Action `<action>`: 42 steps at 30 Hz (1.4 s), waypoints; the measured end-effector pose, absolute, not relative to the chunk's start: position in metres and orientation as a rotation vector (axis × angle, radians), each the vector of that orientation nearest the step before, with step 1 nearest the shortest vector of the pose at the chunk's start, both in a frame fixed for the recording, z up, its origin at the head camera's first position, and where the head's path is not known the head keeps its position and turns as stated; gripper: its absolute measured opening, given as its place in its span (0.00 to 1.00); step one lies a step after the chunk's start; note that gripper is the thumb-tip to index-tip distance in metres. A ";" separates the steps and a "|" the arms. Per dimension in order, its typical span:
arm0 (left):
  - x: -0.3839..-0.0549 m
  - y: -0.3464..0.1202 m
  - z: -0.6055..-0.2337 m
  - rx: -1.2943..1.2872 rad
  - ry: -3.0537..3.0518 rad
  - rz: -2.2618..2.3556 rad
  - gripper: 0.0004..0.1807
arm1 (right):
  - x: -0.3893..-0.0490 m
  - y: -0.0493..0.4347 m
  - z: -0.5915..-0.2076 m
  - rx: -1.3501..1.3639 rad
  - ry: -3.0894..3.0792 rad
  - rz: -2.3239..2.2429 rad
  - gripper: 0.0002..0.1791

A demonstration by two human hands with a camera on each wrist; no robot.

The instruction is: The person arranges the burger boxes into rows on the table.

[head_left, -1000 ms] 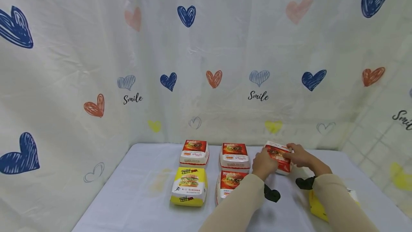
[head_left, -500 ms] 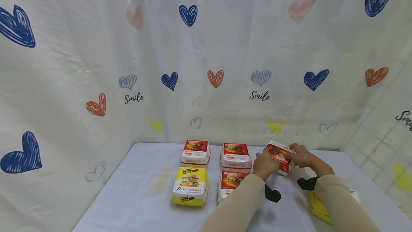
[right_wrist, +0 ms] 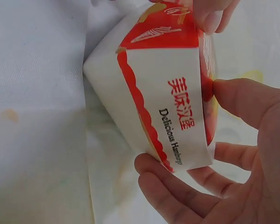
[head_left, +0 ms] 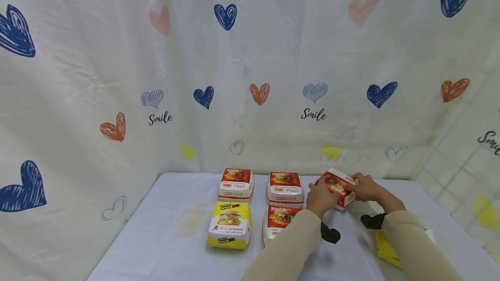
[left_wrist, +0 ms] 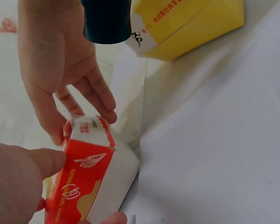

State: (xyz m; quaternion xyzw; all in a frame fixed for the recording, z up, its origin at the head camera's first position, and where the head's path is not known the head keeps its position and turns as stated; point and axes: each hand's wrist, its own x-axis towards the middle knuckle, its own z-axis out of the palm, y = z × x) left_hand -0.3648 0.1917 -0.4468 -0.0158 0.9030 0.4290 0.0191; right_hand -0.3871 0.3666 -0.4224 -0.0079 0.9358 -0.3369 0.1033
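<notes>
Both hands hold a red and white burger box (head_left: 337,182) at the back right of the table. The left hand (head_left: 322,197) grips its left side, with the thumb (left_wrist: 49,162) over the red edge in the left wrist view. On the other side, the right hand (head_left: 368,188) has its thumb on the red top and fingertips (right_wrist: 147,163) at the lower edge of the white side. That side (right_wrist: 151,93) carries red lettering and "Delicious Hamburger". The box sits at an angle, close over the table. Its picture top is partly covered by the hands.
Left of the hands stand two red burger boxes (head_left: 285,187) (head_left: 236,183) in a back row. In front are a yellow one (head_left: 229,224) and a red one (head_left: 279,220) partly behind the left sleeve. Another yellow box (head_left: 386,248) lies under the right forearm. A printed curtain (head_left: 250,55) hangs behind.
The held burger box has turned slightly clockwise in the head view, its near corner swinging left. Both hands keep their hold with only small shifts. The other boxes stay put.
</notes>
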 end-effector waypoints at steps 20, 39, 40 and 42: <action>-0.361 0.188 -0.446 -0.076 2.727 1.409 0.39 | -0.386 0.378 -0.425 -0.042 2.770 -0.889 0.40; -0.364 0.187 -0.445 -0.047 2.715 1.378 0.35 | -0.379 0.377 -0.422 -0.119 2.816 -0.745 0.48; -0.364 0.188 -0.445 -0.049 2.718 1.375 0.35 | -0.378 0.376 -0.421 -0.121 2.816 -0.743 0.49; -0.363 0.188 -0.444 -0.055 2.718 1.383 0.34 | -0.376 0.376 -0.421 -0.128 2.816 -0.731 0.50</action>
